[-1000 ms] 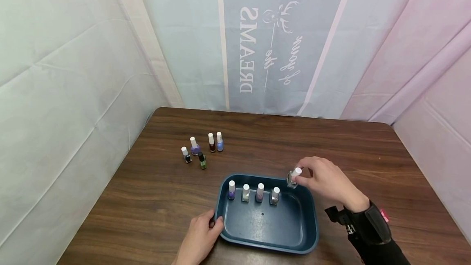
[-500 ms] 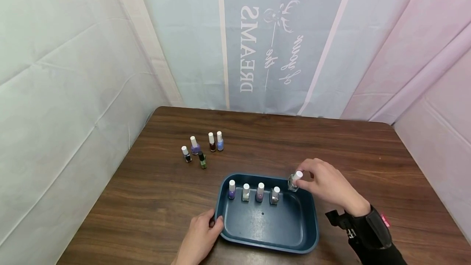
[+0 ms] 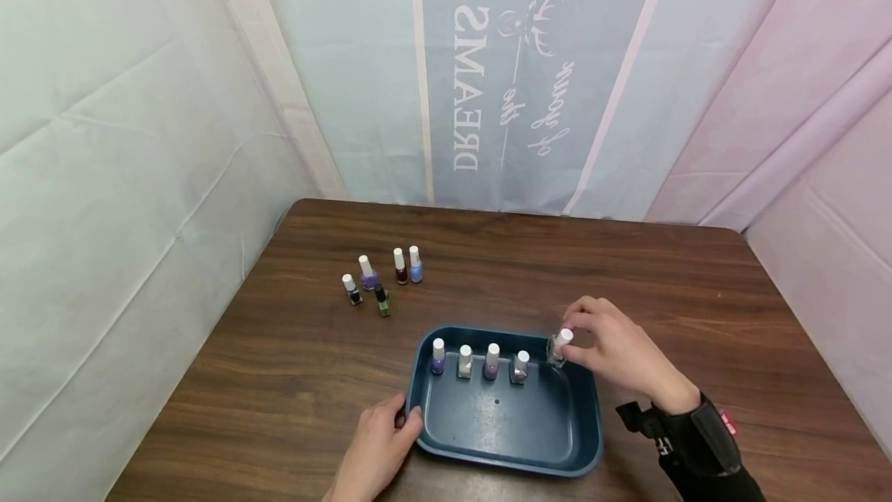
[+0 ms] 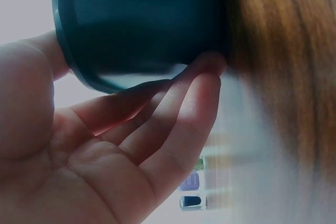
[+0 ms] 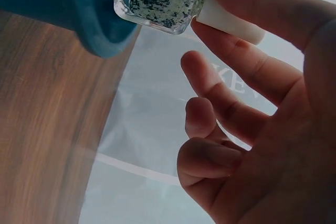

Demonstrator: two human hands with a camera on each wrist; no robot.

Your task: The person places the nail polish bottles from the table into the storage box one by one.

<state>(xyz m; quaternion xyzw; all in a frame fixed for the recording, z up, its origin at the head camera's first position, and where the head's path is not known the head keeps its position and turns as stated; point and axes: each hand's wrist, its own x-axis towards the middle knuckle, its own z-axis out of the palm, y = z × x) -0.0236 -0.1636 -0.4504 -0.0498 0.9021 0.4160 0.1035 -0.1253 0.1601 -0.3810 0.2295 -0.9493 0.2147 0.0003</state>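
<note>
My right hand (image 3: pixel 620 351) pinches a nail polish bottle (image 5: pixel 163 1) by its white cap (image 5: pixel 228 20), between thumb and index finger. The bottle is clear glass with dark-speckled polish, held tilted at the far right corner of a dark blue tray (image 3: pixel 498 428); whether it touches the tray floor I cannot tell. My left hand (image 3: pixel 376 440) grips the tray's left side, thumb over the rim and fingers against the outer wall (image 4: pixel 142 19). Along the tray's far side stand a purple bottle (image 3: pixel 437 357), a whitish one (image 3: pixel 464 362), a mauve one (image 3: pixel 492 362) and a silvery one (image 3: pixel 519 368).
Several more nail polish bottles stand on the brown wooden table (image 3: pixel 279 378) at the back left, among them a green one (image 3: pixel 382 301) with a black cap and a light blue one (image 3: pixel 416 266). Hanging fabric (image 3: pixel 376 99) closes off the back and both sides.
My right hand has moved the speckled bottle slightly right and down, over the tray's far right corner. The left hand keeps its grip on the tray, and the standing bottles stay put.
</note>
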